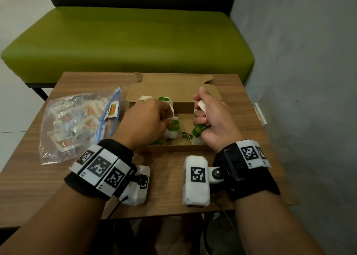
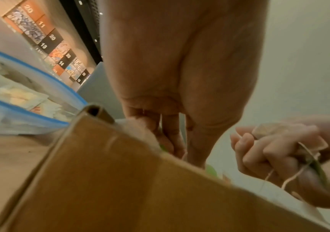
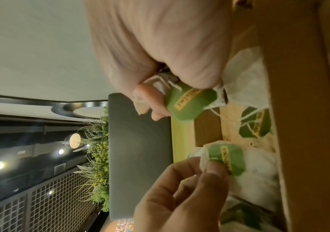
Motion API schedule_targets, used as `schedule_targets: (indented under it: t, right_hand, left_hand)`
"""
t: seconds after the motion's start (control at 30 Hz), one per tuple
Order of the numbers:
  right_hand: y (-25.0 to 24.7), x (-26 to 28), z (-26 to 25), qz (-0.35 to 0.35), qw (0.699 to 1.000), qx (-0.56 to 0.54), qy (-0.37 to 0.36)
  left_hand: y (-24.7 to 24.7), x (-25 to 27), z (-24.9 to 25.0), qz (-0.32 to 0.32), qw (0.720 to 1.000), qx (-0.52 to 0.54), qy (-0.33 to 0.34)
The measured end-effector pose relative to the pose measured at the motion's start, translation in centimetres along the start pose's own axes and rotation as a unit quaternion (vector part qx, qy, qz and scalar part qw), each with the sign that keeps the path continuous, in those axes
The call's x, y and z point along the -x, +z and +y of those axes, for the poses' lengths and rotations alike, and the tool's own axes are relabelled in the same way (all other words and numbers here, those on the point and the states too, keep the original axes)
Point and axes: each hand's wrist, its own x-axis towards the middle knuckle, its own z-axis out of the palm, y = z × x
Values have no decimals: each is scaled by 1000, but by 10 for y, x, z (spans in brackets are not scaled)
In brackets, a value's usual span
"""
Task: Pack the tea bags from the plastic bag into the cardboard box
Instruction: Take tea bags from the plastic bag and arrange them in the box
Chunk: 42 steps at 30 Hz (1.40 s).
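From the head, both hands work over the open cardboard box (image 1: 170,92); the left hand (image 1: 143,119) pinches a tea bag (image 1: 172,131) low inside, the right hand (image 1: 212,119) is fisted round several, and more sit in the plastic bag (image 1: 77,123) at the left. The left wrist shows strings (image 2: 291,179) dangling from that fist. The right wrist shows loose tags (image 3: 256,122) on the box floor. Trailing strings could snag and drag packed bags out.
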Motion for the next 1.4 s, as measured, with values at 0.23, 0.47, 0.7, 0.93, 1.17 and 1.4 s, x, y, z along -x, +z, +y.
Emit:
schedule_targets:
  t: [0.23, 0.47, 0.7, 0.93, 1.17, 1.4]
  right_hand:
    - [4, 2, 3, -11, 1000, -8, 25]
    - [9, 4, -1, -8, 994, -105, 39]
    - [11, 5, -3, -20, 986, -163, 37]
    - [5, 7, -7, -77, 965, -243, 60]
    - [-1, 5, -10, -60, 978, -198, 32]
    - [-1, 6, -8, -73, 978, -185, 65]
  left_hand:
    - [-2, 0, -3, 51, 986, -155, -25]
    - [-22, 5, 21, 51, 995, 64, 58]
    - [-15, 11, 34, -7, 976, 203, 74]
    - [-27, 7, 22, 77, 972, 221, 34]
    - [-35, 9, 18, 71, 938, 339, -14]
    - [-36, 10, 25, 62, 908, 414, 4]
